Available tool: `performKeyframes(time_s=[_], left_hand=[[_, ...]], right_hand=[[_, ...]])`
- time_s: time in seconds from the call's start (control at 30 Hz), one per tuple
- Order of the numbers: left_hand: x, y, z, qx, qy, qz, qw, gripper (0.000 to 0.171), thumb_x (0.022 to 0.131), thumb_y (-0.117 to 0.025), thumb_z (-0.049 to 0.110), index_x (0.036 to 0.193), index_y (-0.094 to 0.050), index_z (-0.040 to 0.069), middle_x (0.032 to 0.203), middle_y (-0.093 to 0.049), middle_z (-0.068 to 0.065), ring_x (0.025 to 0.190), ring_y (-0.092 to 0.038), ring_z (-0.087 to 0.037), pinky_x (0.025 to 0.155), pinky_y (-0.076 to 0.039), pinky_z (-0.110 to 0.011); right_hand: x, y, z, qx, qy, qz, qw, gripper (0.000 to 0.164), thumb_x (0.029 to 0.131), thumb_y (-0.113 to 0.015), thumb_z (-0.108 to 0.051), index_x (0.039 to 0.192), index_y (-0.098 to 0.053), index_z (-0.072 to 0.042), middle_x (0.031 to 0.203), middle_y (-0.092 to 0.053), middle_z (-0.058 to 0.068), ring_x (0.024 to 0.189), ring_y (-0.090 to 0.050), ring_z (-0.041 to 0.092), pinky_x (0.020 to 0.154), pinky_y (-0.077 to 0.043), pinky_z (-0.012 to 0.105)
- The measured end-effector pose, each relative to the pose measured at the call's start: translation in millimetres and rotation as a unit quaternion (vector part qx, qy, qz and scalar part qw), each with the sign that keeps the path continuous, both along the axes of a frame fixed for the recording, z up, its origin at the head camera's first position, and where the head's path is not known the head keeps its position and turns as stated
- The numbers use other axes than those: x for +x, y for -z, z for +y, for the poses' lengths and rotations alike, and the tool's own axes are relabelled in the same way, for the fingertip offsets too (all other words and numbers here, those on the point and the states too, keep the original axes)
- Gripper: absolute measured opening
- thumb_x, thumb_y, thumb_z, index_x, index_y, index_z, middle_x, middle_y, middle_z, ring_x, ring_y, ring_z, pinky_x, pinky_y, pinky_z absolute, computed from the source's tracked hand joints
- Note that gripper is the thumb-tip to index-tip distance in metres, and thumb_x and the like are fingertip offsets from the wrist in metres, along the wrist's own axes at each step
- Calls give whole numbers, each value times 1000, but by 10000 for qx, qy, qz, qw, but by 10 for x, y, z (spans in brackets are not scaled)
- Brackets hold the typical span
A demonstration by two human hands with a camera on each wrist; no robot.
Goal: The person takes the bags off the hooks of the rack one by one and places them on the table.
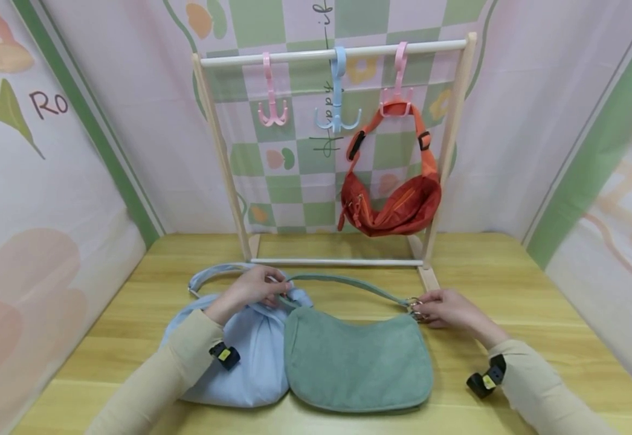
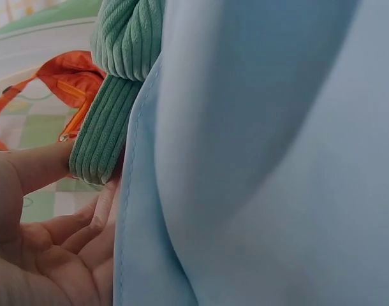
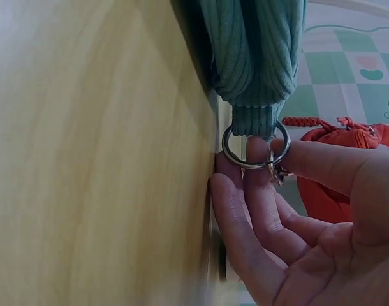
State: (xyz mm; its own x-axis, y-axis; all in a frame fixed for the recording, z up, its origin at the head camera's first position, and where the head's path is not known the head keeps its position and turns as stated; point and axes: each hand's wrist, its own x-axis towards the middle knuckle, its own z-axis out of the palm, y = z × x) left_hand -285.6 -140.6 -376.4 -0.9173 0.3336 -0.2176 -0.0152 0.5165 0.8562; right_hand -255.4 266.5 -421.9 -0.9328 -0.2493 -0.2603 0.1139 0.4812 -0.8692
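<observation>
A green corduroy shoulder bag (image 1: 359, 359) lies on the table, its strap (image 1: 343, 278) arched behind it. At the bag's left top corner my left hand (image 1: 253, 287) pinches the ribbed strap end (image 2: 100, 131) between thumb and fingers. My right hand (image 1: 449, 311) pinches at the metal ring (image 3: 229, 150) on the right corner, thumb on one side and fingers on the other. Beneath my left wrist lies a light blue bag (image 1: 251, 362), touching the green one; the left forearm covers part of it.
Behind the bags stands a wooden rack (image 1: 220, 145) with a white top bar. From it hang a pink hook (image 1: 269, 90), a blue hook (image 1: 338, 90) and another pink hook (image 1: 400, 69). A red waist bag (image 1: 403, 208) hangs on the right hook. Printed cloth encloses the table (image 1: 517, 290).
</observation>
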Motion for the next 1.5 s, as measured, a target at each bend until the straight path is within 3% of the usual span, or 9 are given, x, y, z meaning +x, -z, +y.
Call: performKeyframes(time_s=[0.47,0.93,1.5], left_hand=[[8,-1,-34,-350,73,370,9987,24,90,-65,24,101,-65,2,78,-67,-6,58,-59,-12,56,-51,-27],[-5,7,-25,-589,77,481,9971,21,89,-67,24,97,-67,5,75,-67,-5,57,-59,-13,55,-52,-27],[-28,39,-14,-656,-20,485,9967,21,89,-66,23,98,-66,5,78,-68,-5,58,-59,-12,56,-52,-26]], right_hand=[[20,-14,-64,86,-80,-80,9999,44,95,-55,-18,122,-49,16,90,-70,2,76,-66,10,68,-57,31],[12,-13,-87,239,-77,-164,9995,46,95,-56,-22,124,-51,14,84,-70,-1,76,-66,10,66,-56,28],[23,-30,-55,-66,-4,-158,9999,42,94,-56,-14,122,-48,15,84,-70,-1,74,-65,9,64,-56,28]])
